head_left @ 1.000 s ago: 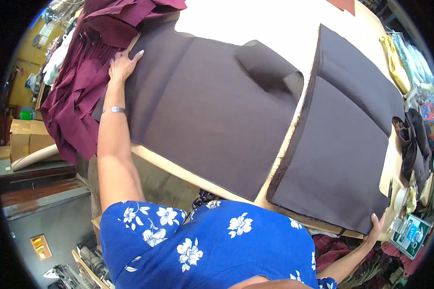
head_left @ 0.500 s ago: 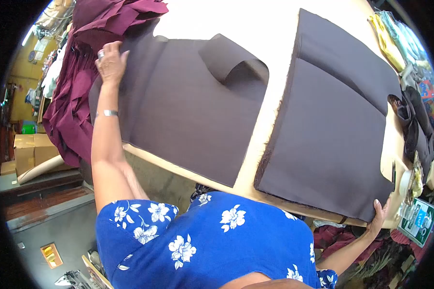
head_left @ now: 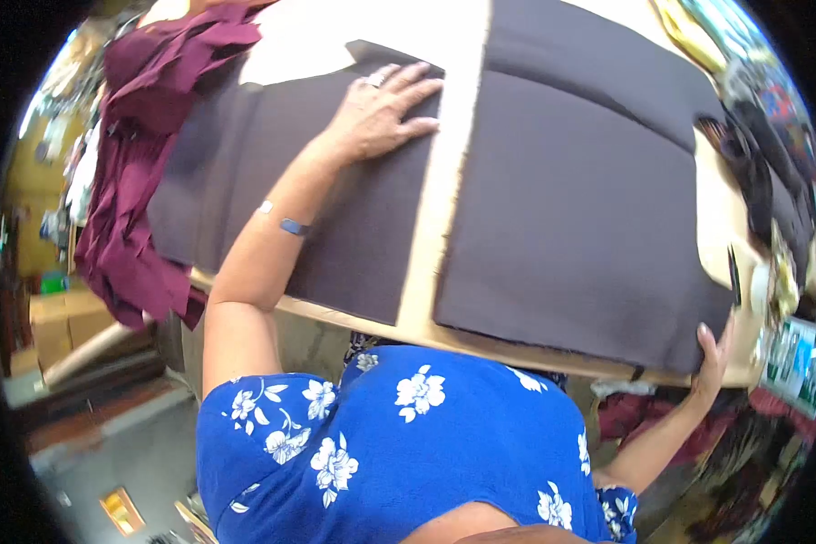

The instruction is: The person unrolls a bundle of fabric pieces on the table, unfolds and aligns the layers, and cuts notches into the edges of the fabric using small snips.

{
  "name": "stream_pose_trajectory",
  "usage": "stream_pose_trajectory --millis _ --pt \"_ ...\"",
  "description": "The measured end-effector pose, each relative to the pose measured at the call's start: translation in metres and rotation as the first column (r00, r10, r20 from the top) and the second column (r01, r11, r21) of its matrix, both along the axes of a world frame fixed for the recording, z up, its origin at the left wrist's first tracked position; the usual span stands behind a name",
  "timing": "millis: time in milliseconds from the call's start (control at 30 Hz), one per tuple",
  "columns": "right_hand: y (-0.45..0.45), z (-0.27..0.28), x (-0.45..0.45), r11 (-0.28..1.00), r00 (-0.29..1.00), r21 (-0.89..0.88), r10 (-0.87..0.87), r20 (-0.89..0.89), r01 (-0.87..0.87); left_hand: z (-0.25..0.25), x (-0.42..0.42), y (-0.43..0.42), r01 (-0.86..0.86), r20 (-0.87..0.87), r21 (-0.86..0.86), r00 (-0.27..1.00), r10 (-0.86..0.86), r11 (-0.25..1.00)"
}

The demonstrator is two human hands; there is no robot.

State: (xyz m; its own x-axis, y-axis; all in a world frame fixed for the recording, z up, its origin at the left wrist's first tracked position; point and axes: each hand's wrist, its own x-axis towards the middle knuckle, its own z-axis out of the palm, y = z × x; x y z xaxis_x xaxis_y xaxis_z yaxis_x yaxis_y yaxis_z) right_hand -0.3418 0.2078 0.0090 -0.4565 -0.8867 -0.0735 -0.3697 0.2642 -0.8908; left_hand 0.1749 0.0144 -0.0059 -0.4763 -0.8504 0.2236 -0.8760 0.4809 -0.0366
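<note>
My left hand (head_left: 385, 113) lies with fingers spread on the left dark grey-brown cloth piece (head_left: 354, 236), near its upper right corner. A small pointed bit of that cloth's far edge shows just beyond the fingers. To the right, across a strip of bare tabletop, lies a dark cloth stack (head_left: 571, 208) with frayed edges and a fold line across its upper part. My right hand (head_left: 712, 358) rests at the stack's near right corner by the table edge, thumb and fingers apart. Close above it is a slim black object (head_left: 734, 276), too blurred to name.
Bunched maroon cloth (head_left: 136, 199) hangs over the table's left end. Dark rolled cloth (head_left: 757, 163) lies at the right, with a white round object (head_left: 760, 283) and a green-and-white box (head_left: 798, 363) nearer. Cardboard boxes (head_left: 68, 322) stand on the far left.
My left hand has moved right, from the left cloth's far left side to its upper right corner. The curled flap there now lies flatter. My right hand stays by the stack's corner.
</note>
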Motion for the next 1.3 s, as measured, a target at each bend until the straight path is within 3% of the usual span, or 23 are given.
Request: stream_pose_trajectory --millis 33,133,200,233,300,433,467,600,900,967,1033,1067,1133,1167,1233,1300 --pt "0.001 -0.005 -0.005 1.000 1.000 -0.011 0.019 -0.013 -0.019 0.008 -0.011 0.001 0.013 -0.026 -0.006 1.000 -0.013 1.000" --pt "-0.003 0.004 0.010 0.999 0.999 -0.018 0.038 -0.029 -0.039 0.050 -0.056 0.029 0.151 -0.404 0.025 0.906 -0.128 0.988" --pt "-0.008 0.010 0.007 0.992 0.986 -0.056 0.116 0.120 -0.110 0.088 -0.100 0.064 0.445 -0.720 0.128 0.656 -0.225 0.887" --pt "-0.008 0.012 0.009 0.994 0.986 -0.054 0.105 0.129 -0.099 0.111 -0.116 0.087 0.621 -0.889 0.146 0.424 -0.174 0.770" --pt "-0.009 0.011 0.007 0.993 0.984 -0.071 0.106 0.141 -0.096 0.134 -0.138 0.128 0.729 -0.977 0.066 0.187 -0.106 0.681" --pt "-0.007 0.009 0.008 0.992 0.974 -0.093 0.104 0.202 -0.087 0.201 -0.119 0.192 0.635 -0.745 0.313 0.625 -0.233 0.706" --pt "-0.007 0.009 0.009 0.992 0.970 -0.097 0.095 0.224 -0.075 0.212 -0.116 0.197 0.656 -0.713 0.322 0.642 -0.281 0.683" --pt "-0.008 0.005 0.006 0.984 0.965 -0.130 0.146 0.220 -0.119 0.214 -0.117 0.184 0.820 -0.749 0.306 0.522 -0.409 0.485" --pt "-0.008 0.005 -0.002 0.977 0.970 -0.101 0.200 0.140 -0.187 0.205 -0.126 0.163 0.906 -0.794 0.286 0.406 -0.453 0.310" --pt "-0.008 0.009 -0.003 0.975 0.981 -0.119 0.183 -0.063 -0.189 0.192 -0.133 0.156 0.892 -0.785 0.289 0.428 -0.447 0.347" --pt "-0.004 0.011 -0.008 0.987 0.945 -0.049 0.133 -0.299 -0.154 0.163 -0.150 0.143 0.810 -0.699 0.310 0.549 -0.458 0.497" --pt "-0.002 0.022 0.001 0.996 0.966 0.050 0.080 -0.246 -0.070 0.141 -0.160 0.135 0.749 -0.612 0.324 0.631 -0.476 0.578" --pt "0.004 0.028 0.006 0.994 0.729 0.014 0.089 -0.679 -0.109 0.089 -0.165 0.123 0.659 -0.375 0.341 0.749 -0.546 0.670" --pt "0.005 0.034 0.012 0.988 0.706 -0.005 0.109 -0.699 -0.157 0.070 -0.167 0.125 0.573 -0.322 0.452 0.819 -0.474 0.684" --pt "0.008 0.045 0.031 0.968 0.661 -0.045 0.133 -0.739 -0.245 0.058 -0.175 0.128 0.551 -0.172 0.401 0.830 -0.531 0.732" --pt "0.012 0.049 0.044 0.927 0.748 -0.032 0.280 -0.602 -0.373 0.054 -0.178 0.130 0.574 -0.096 0.370 0.806 -0.584 0.730"
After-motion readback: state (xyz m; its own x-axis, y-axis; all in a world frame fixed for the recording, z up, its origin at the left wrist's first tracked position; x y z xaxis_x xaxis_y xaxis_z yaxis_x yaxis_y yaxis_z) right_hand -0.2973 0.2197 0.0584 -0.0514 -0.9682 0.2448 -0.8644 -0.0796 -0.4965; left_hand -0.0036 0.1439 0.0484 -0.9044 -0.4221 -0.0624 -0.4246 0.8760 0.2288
